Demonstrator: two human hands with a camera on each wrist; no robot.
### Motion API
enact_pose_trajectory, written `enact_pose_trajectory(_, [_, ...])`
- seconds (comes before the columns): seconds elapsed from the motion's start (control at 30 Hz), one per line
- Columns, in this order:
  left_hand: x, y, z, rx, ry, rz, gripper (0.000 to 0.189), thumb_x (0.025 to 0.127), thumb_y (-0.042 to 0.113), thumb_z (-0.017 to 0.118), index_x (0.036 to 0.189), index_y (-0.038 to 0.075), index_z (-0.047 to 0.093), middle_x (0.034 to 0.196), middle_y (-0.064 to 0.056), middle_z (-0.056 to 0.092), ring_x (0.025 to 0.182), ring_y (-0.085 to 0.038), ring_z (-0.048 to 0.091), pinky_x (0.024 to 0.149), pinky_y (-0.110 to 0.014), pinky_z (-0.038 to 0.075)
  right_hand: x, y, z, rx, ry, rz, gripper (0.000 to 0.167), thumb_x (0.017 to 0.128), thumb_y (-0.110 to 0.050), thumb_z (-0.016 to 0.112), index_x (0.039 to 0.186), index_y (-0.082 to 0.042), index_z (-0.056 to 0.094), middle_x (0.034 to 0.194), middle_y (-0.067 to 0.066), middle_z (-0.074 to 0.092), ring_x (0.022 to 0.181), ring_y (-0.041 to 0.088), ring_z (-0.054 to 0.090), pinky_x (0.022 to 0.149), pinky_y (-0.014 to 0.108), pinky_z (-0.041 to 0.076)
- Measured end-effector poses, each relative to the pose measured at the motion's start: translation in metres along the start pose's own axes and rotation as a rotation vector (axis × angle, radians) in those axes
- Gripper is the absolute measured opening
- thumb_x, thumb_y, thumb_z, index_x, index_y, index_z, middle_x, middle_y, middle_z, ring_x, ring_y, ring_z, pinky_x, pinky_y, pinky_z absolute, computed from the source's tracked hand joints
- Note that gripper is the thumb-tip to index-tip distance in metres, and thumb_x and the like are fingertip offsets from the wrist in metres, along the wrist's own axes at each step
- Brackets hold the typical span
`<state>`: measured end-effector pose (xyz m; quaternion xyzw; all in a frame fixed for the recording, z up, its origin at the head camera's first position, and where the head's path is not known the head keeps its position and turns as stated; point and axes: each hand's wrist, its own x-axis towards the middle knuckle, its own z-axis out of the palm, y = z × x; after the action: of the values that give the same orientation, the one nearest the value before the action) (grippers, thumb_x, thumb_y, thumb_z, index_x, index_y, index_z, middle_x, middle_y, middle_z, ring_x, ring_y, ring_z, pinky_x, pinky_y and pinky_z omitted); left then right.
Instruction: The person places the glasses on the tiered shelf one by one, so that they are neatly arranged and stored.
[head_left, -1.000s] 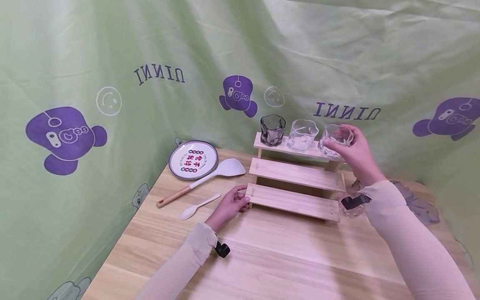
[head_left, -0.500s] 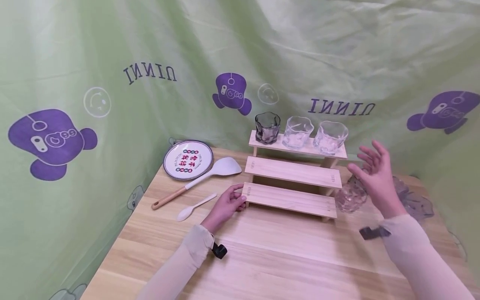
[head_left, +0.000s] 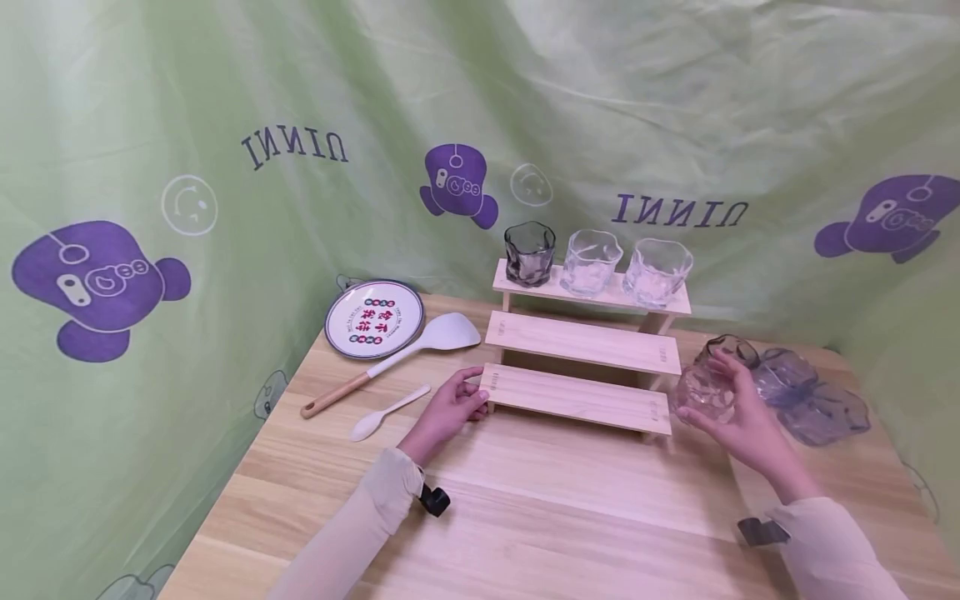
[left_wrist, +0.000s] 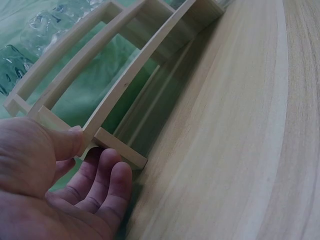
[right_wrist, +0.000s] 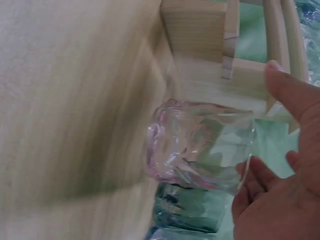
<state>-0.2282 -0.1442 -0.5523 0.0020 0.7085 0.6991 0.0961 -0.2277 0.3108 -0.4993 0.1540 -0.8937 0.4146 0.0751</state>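
My left hand (head_left: 447,408) holds the left end of the lowest step of a three-tier wooden display rack (head_left: 577,400). In the left wrist view, the thumb lies against the board's end and the fingers curl beneath it. To the right of the rack stands a pinkish clear glass (right_wrist: 200,145). Around its rim my right hand (head_left: 742,421) is spread; in the right wrist view the fingers reach the rim while the thumb stays apart from the glass. Along the top tier stand a dark glass (head_left: 529,257), a clear glass (head_left: 591,265) and another clear glass (head_left: 657,273).
Behind and right of the pinkish glass are a dark glass (head_left: 733,350) and blue-grey glasses (head_left: 825,414). A white plate (head_left: 375,319), a spatula (head_left: 450,332) and a white spoon (head_left: 367,427) lie left on the wooden table (head_left: 525,517). Green curtain (head_left: 337,50) encloses the back and sides.
My right hand let go of the rightmost clear glass on the top tier, drew back to the right, and came down to the pinkish glass. The left hand stayed on the rack.
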Motion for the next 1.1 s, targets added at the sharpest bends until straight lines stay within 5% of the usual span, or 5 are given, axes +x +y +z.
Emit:
enact_pose_trajectory(0.33, [-0.004,0.004,0.003,0.003,0.02,-0.013,0.05,0.1,0.002,0.062,0.147,0.002,0.045,0.105,-0.017,0.062,0.085,-0.025,0.066,0.079,-0.037,0.061,-0.006,-0.007,-0.011,-0.111,0.047,-0.06,0.089,0.084,-0.011,0.085,0.154,0.002,0.032,0.135,0.031,0.047,0.109,0.045,0.051,0.083,0.044,0.051])
enact_pose_trajectory(0.53, [-0.003,0.005,0.005,0.015,0.021,-0.019,0.051,0.1,0.003,0.063,0.147,0.003,0.046,0.106,-0.017,0.061,0.087,-0.026,0.066,0.08,-0.039,0.06,-0.01,-0.003,-0.015,-0.075,0.014,0.002,0.092,0.084,-0.016,0.085,0.155,0.001,0.03,0.142,0.039,0.038,0.125,0.061,0.036,0.094,0.081,0.03])
enact_pose_trajectory(0.67, [-0.003,0.005,0.006,0.013,0.02,-0.027,0.052,0.099,0.004,0.063,0.148,0.003,0.045,0.106,-0.017,0.061,0.089,-0.03,0.066,0.082,-0.042,0.06,-0.015,0.007,-0.016,-0.047,-0.021,0.056,0.093,0.088,-0.019,0.082,0.157,0.0,0.024,0.144,0.04,0.036,0.127,0.061,0.036,0.096,0.081,0.03])
enact_pose_trajectory(0.9, [-0.002,0.004,0.006,0.018,0.032,-0.022,0.053,0.1,0.003,0.063,0.149,0.002,0.044,0.106,-0.017,0.061,0.093,-0.039,0.066,0.085,-0.049,0.059,-0.028,0.014,-0.026,-0.07,-0.005,0.109,0.086,0.094,-0.022,0.076,0.159,-0.004,0.022,0.138,0.03,0.047,0.114,0.044,0.048,0.089,0.051,0.048])
enact_pose_trajectory(1.1, [-0.002,0.003,0.006,0.028,0.021,-0.001,0.051,0.099,0.003,0.063,0.147,0.001,0.046,0.106,-0.018,0.061,0.088,-0.031,0.067,0.081,-0.042,0.06,-0.034,0.019,-0.026,0.031,-0.064,0.055,0.102,0.083,-0.008,0.084,0.161,-0.007,0.018,0.148,0.035,0.037,0.128,0.053,0.039,0.104,0.009,0.031])
